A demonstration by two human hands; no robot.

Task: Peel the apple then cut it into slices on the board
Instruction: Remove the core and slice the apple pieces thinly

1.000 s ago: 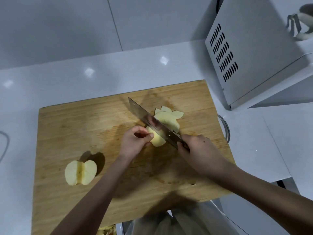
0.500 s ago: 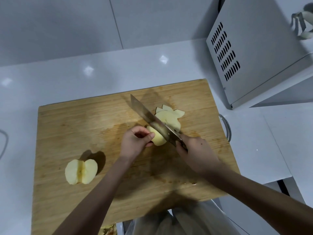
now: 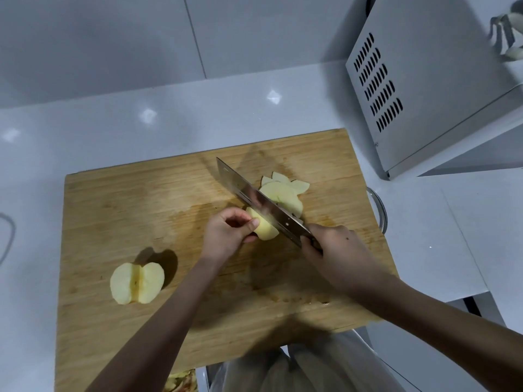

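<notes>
On the wooden cutting board (image 3: 119, 199) my left hand (image 3: 226, 236) holds a peeled apple piece (image 3: 264, 229) with curled fingers. My right hand (image 3: 334, 250) grips the handle of a cleaver (image 3: 254, 198), whose blade stands on the piece right beside my left fingertips. Several cut slices (image 3: 285, 190) lie fanned out behind the blade. A peeled apple half (image 3: 137, 282) rests cut side up near the board's left edge.
A white microwave (image 3: 424, 89) stands at the back right on the white counter (image 3: 141, 114). A glass rim (image 3: 377, 206) shows at the board's right edge. Apple peelings (image 3: 181, 381) lie below the board's front edge, beside a plastic bag (image 3: 305, 369).
The cleaver has shifted slightly along the apple piece and sits lower against it. My left hand stays on the piece. The apple half has not moved.
</notes>
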